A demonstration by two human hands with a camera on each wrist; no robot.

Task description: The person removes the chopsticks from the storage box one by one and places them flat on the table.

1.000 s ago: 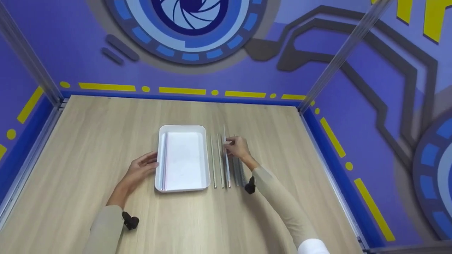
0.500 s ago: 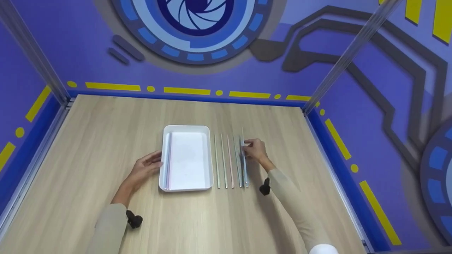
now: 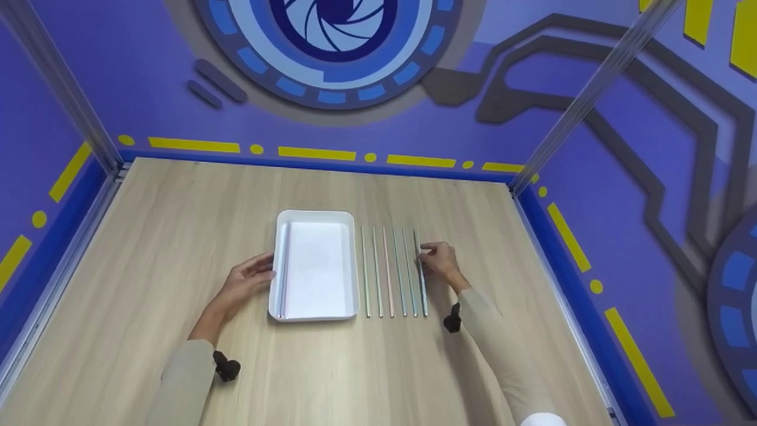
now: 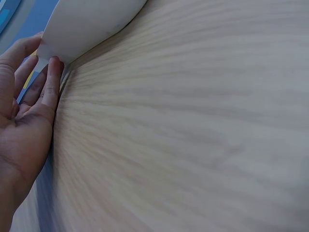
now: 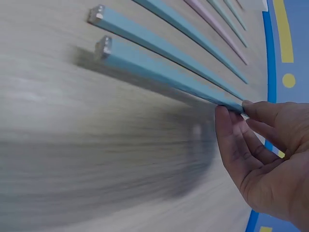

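A white tray (image 3: 319, 272) lies on the table, with slim pinkish and bluish sticks (image 3: 285, 272) along its inner left wall. My left hand (image 3: 243, 281) touches the tray's outer left side with extended fingers; the left wrist view shows the fingertips against the tray wall (image 4: 91, 29). To the tray's right, several pastel chopsticks stand in a row, side by side and apart. The rightmost is a blue chopstick (image 5: 154, 72) with a silvery end. Thumb and fingers of my right hand (image 3: 440, 260) pinch it near its middle, at table level.
Left of the blue one lie another blue chopstick (image 5: 140, 41), a pink chopstick (image 3: 388, 272) and a greenish chopstick (image 3: 365, 272). Wooden table (image 3: 207, 201) surface surrounds everything. Purple panels (image 3: 295, 127) wall in the back and both sides.
My right hand has moved right with a chopstick, setting it at the row's right end. The bunched chopsticks are now evenly spaced. My left hand stays at the tray; the head view has shifted slightly.
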